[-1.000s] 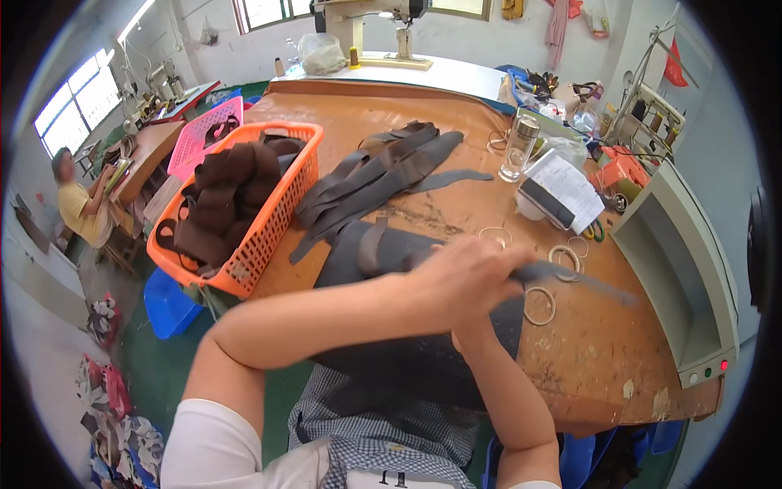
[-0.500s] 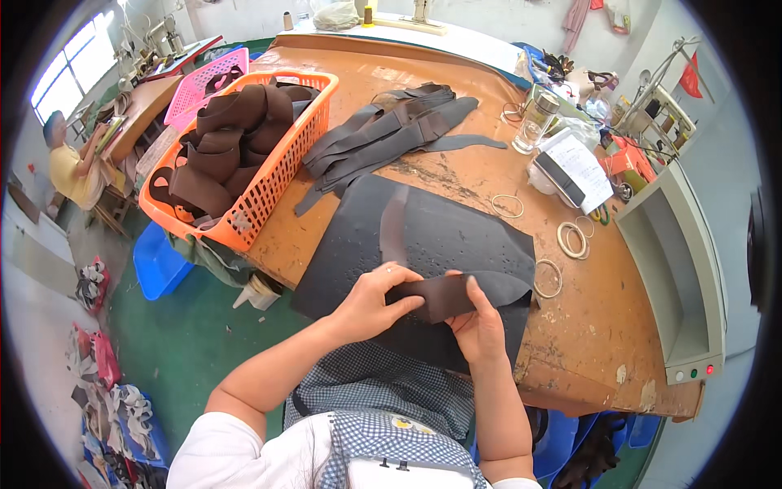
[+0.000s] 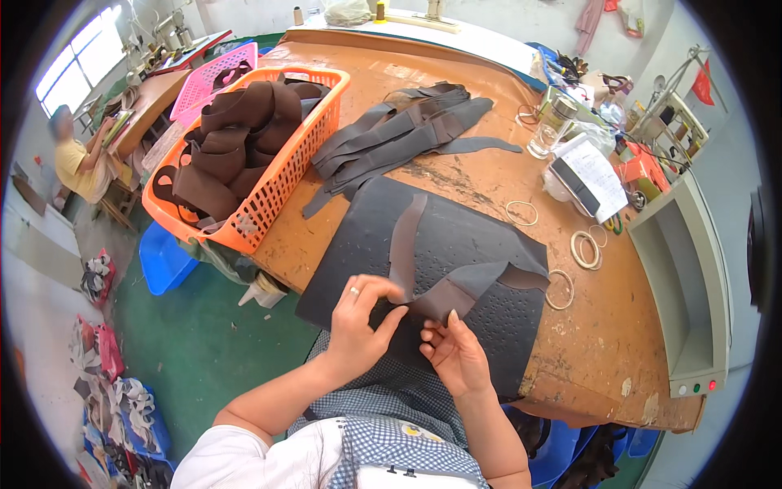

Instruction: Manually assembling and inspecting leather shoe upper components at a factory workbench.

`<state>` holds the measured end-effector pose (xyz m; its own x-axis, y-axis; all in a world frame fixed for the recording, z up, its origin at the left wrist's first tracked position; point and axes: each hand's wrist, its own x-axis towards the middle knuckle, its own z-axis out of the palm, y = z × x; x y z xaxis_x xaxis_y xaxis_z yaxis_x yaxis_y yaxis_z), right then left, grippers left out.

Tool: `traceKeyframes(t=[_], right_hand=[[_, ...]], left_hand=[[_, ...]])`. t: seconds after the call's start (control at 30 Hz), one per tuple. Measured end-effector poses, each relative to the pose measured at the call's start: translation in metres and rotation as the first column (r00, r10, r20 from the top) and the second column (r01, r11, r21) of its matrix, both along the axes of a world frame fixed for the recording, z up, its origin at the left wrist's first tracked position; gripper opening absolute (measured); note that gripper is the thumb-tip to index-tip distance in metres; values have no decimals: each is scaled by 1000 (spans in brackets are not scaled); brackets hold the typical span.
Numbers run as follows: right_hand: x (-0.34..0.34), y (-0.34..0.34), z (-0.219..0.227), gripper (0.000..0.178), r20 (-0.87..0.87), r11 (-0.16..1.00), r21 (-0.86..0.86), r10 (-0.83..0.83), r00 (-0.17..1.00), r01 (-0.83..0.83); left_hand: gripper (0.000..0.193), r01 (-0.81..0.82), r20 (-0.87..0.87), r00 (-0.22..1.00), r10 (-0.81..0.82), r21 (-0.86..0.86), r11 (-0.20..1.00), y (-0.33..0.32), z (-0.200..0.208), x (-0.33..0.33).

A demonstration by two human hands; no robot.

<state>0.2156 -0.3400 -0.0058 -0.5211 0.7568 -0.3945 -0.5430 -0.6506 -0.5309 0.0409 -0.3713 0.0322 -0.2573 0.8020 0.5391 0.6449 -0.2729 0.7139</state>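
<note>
A long strip (image 3: 446, 298), brown on one face and dark grey on the other, is folded and twisted over a black pitted mat (image 3: 358, 244). One brown length (image 3: 405, 244) runs away from me across the mat, while another part reaches its right edge. My left hand (image 3: 362, 318), with a ring on one finger, pinches the strip at its left bend; the exact contact is partly hidden by the fingers. Just to the right, my right hand (image 3: 458, 352) grips the near edge between thumb and fingers, palm turned up.
An orange basket (image 3: 281, 175) of rolled brown strips stands at left. Beyond the mat lies a pile of grey strips (image 3: 407, 134). Cream rings (image 3: 585, 249), a glass jar (image 3: 551, 126) and a grey metal frame (image 3: 684, 277) are on the right. A person (image 3: 81, 163) sits far left.
My hands have lowered slightly, and the right one has shifted left and toward me. The strip has turned and spread, showing a brown twisted part at the right.
</note>
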Motion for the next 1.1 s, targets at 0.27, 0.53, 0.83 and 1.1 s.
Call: traceKeyframes(t=[0.27, 0.53, 0.83, 1.1], right_hand=[[-18, -21, -10, 16, 236, 958, 284, -115, 965, 44], [-27, -17, -3, 21, 213, 954, 288, -149, 966, 84], [-27, -15, -9, 24, 230, 934, 348, -170, 958, 82], [-37, -12, -9, 26, 106, 970, 233, -96, 990, 69]], left_hand=[[15, 320, 632, 775, 13, -410, 854, -25, -17, 1], [17, 534, 843, 535, 45, -379, 756, -16, -16, -12], [17, 579, 904, 425, 41, -307, 756, -21, -22, -12], [12, 363, 759, 651, -5, -306, 880, -21, -10, -11]])
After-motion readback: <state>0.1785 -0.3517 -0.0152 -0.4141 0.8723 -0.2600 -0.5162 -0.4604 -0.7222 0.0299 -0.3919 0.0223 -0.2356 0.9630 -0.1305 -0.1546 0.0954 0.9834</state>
